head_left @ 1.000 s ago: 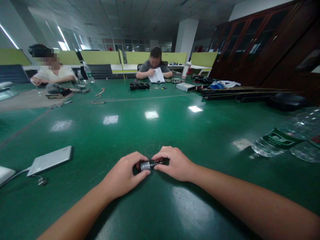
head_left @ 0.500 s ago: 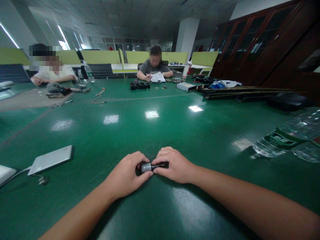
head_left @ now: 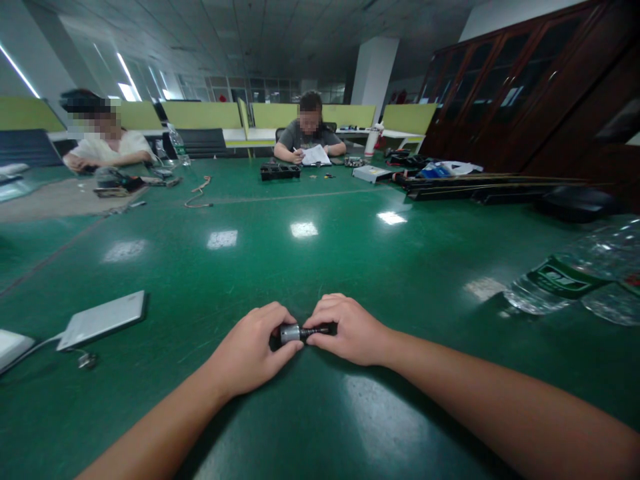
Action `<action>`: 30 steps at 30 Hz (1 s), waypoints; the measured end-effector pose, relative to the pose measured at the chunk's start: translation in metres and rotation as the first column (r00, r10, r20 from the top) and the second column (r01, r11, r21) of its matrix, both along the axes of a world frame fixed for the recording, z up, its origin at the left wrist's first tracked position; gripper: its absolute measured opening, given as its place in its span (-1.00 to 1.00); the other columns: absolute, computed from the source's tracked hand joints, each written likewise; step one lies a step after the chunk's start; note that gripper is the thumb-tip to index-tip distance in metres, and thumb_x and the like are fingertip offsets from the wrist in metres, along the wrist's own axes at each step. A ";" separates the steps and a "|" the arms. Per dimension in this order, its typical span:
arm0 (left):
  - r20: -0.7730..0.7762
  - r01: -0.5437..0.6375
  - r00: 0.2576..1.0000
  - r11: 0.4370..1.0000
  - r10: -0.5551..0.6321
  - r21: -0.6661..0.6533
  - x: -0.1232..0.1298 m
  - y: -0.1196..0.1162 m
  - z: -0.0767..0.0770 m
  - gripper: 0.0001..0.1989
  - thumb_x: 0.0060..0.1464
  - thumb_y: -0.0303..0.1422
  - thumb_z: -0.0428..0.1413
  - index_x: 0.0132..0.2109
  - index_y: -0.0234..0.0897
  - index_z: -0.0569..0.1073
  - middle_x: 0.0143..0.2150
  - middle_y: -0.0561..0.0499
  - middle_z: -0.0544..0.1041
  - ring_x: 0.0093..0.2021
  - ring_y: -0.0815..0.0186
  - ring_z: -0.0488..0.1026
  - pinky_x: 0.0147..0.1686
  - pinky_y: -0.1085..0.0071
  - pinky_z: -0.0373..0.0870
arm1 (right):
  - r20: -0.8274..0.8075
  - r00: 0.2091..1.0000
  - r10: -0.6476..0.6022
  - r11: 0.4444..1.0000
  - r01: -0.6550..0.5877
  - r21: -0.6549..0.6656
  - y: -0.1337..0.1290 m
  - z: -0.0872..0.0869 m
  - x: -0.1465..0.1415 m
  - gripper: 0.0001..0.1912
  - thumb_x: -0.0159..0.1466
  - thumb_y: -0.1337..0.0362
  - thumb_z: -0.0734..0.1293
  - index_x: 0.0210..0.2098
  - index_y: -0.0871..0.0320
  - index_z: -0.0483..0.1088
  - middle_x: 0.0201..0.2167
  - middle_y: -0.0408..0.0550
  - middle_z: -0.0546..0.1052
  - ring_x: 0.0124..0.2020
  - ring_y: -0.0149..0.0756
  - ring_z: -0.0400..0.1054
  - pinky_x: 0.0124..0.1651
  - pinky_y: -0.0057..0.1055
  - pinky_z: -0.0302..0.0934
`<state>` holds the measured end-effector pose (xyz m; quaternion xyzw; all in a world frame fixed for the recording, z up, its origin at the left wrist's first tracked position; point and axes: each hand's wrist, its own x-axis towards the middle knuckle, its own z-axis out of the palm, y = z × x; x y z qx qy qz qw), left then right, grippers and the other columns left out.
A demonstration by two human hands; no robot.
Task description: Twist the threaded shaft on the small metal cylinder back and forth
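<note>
Low over the green table [head_left: 260, 267], both my hands hold a small part lying crosswise between them. On its left is a silver metal cylinder [head_left: 289, 334] with a small hole in its side; my left hand [head_left: 253, 350] grips this end between thumb and fingers. A thin dark ribbed shaft [head_left: 313, 331] runs from the cylinder to the right, where my right hand [head_left: 350, 332] pinches it. The shaft's far end is partly hidden in my right palm. I cannot tell whether cylinder and shaft are one piece or two.
Left lies a white flat device [head_left: 103, 320] with a cable and a small metal piece [head_left: 87, 361]. Plastic water bottles [head_left: 560, 283] lie at right. Farther back are a black tray [head_left: 280, 171], long dark strips [head_left: 485, 188] and two seated people.
My left hand and the silver cylinder have shifted very slightly left. A little more of the dark shaft shows between the hands. My right hand has hardly moved.
</note>
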<state>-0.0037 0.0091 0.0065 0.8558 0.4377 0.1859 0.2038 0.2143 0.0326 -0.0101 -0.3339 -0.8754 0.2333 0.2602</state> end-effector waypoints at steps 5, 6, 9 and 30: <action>0.006 0.005 1.000 1.000 -0.005 0.007 0.000 0.000 0.001 -0.86 0.12 -0.31 0.14 -0.17 -0.25 0.43 -0.28 -0.02 0.48 -0.27 0.23 0.42 -0.27 0.33 0.34 | 0.006 1.000 -0.001 1.000 0.001 0.000 0.000 0.001 0.000 -0.86 0.17 0.35 0.44 -0.25 0.13 0.57 -0.37 -0.08 0.60 -0.28 -0.28 0.41 -0.10 -0.31 0.20; 0.008 0.004 1.000 1.000 -0.004 0.009 0.000 0.000 0.001 -0.86 0.12 -0.31 0.15 -0.17 -0.25 0.44 -0.28 -0.01 0.48 -0.27 0.23 0.42 -0.27 0.33 0.34 | 0.006 1.000 0.000 1.000 0.000 0.001 0.000 0.000 0.000 -0.86 0.17 0.35 0.44 -0.25 0.13 0.57 -0.37 -0.08 0.60 -0.28 -0.28 0.41 -0.11 -0.31 0.21; 0.010 0.000 1.000 1.000 0.000 0.019 0.000 0.000 0.001 -0.86 0.12 -0.31 0.15 -0.17 -0.24 0.44 -0.29 -0.01 0.48 -0.28 0.24 0.43 -0.28 0.35 0.34 | 0.006 1.000 0.000 1.000 0.000 0.007 0.000 0.000 0.001 -0.87 0.17 0.35 0.44 -0.25 0.12 0.57 -0.37 -0.08 0.60 -0.28 -0.28 0.41 -0.10 -0.30 0.21; 0.008 -0.006 1.000 1.000 0.006 0.009 -0.001 0.000 0.001 -0.87 0.12 -0.32 0.14 -0.18 -0.25 0.45 -0.29 0.00 0.47 -0.28 0.23 0.42 -0.29 0.34 0.33 | -0.012 1.000 0.004 1.000 -0.003 0.024 0.002 -0.001 0.002 -0.89 0.16 0.35 0.45 -0.29 0.12 0.57 -0.40 -0.10 0.59 -0.31 -0.29 0.40 -0.14 -0.32 0.20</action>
